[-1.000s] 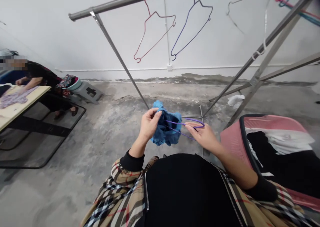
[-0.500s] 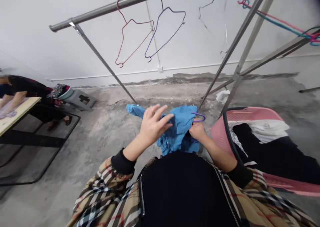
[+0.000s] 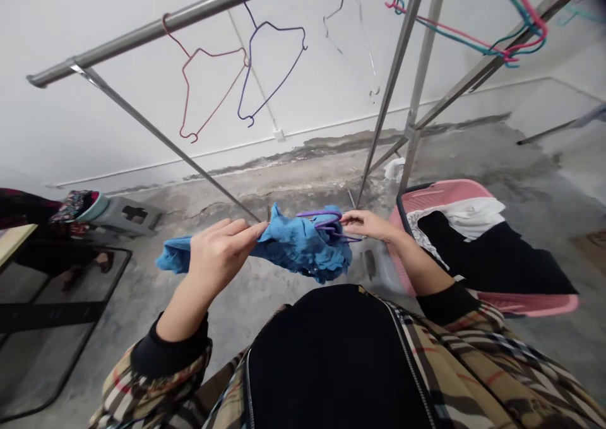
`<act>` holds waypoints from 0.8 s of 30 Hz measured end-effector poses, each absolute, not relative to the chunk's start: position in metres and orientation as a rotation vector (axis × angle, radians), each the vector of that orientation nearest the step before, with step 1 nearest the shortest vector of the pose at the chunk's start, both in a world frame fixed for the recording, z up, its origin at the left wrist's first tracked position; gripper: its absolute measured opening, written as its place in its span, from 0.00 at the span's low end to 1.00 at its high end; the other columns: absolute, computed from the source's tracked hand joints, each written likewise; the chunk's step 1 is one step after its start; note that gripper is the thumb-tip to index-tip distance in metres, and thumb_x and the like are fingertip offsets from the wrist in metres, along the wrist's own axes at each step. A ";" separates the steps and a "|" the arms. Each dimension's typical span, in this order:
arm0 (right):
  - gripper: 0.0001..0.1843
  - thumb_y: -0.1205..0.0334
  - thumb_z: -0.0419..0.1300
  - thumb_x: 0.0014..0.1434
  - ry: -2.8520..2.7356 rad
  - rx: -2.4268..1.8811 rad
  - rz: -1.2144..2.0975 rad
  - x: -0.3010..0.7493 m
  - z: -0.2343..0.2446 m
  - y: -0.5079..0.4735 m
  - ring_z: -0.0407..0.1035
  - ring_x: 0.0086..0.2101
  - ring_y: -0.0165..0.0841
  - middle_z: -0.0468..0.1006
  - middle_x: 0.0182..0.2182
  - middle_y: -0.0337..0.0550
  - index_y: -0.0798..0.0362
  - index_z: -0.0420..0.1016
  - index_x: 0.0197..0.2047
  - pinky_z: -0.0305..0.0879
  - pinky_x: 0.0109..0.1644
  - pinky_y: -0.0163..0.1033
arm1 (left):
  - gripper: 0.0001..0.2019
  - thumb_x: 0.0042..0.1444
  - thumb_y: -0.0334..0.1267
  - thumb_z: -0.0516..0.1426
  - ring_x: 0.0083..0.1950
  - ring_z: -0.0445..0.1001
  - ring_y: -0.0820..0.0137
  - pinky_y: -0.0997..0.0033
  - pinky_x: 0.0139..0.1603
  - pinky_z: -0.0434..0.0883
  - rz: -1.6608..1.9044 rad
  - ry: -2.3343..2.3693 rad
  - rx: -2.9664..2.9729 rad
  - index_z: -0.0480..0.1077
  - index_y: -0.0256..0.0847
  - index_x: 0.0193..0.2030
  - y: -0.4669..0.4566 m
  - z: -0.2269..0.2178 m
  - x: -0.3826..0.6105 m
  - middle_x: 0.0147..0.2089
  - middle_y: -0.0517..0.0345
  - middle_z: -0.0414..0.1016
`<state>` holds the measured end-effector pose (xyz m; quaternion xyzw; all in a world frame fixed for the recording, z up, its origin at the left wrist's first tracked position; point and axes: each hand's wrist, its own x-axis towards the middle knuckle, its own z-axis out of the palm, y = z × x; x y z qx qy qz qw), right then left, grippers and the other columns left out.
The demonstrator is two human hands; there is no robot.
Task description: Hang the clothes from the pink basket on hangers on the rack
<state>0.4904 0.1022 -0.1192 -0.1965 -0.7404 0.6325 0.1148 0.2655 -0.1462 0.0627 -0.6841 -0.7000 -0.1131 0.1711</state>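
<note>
A white wall (image 3: 95,120) and a patched concrete floor (image 3: 246,299) fill the view, with a metal rack rail (image 3: 142,28) above and ahead of our grips. A red hanger (image 3: 183,94) and a dark blue hanger (image 3: 279,26) hang from it.

Our left grip (image 3: 218,258) is closed in a narrow pinch on a crumpled blue cloth (image 3: 303,246), which spans the space between our two grips. Our right grip (image 3: 367,225) is pinched narrowly on a purple hanger (image 3: 319,219), whose wire lies along the top of the cloth and seems to pass into its folds, though the folds hide part of it.

The cloth looks light and soft, so it will likely sag and bunch wherever we let go; an edge or a gathered fold looks like the surest place to hold. The hanger looks thin, light and a little springy, best held by its wire.

A pink basket (image 3: 440,192) sits to the right of our right grip, holding black cloth (image 3: 487,252) and white cloth (image 3: 454,217). We can read no brands, labels or writing.
</note>
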 end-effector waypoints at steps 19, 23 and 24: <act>0.20 0.48 0.63 0.47 -1.324 -0.817 2.093 0.454 -0.161 0.055 0.69 0.27 0.29 0.77 0.28 0.39 0.53 0.73 0.39 0.67 0.35 0.36 | 0.07 0.58 0.40 0.58 0.25 0.63 0.75 0.76 0.28 0.58 -0.766 -2.182 -1.538 0.79 0.43 0.37 -0.209 0.020 0.217 0.22 0.62 0.63; 0.19 0.49 0.63 0.47 -1.266 -0.854 2.032 0.450 -0.144 0.049 0.68 0.26 0.28 0.76 0.27 0.37 0.52 0.73 0.39 0.65 0.32 0.34 | 0.09 0.56 0.42 0.59 0.25 0.63 0.75 0.77 0.28 0.60 -1.098 -2.347 -1.324 0.77 0.40 0.32 -0.214 -0.005 0.212 0.23 0.62 0.66; 0.19 0.49 0.63 0.47 -1.275 -0.857 2.024 0.449 -0.140 0.048 0.67 0.25 0.29 0.76 0.26 0.36 0.52 0.73 0.39 0.65 0.31 0.34 | 0.09 0.56 0.42 0.59 0.25 0.64 0.75 0.77 0.28 0.60 -1.155 -2.362 -1.274 0.77 0.40 0.32 -0.215 -0.009 0.212 0.23 0.62 0.67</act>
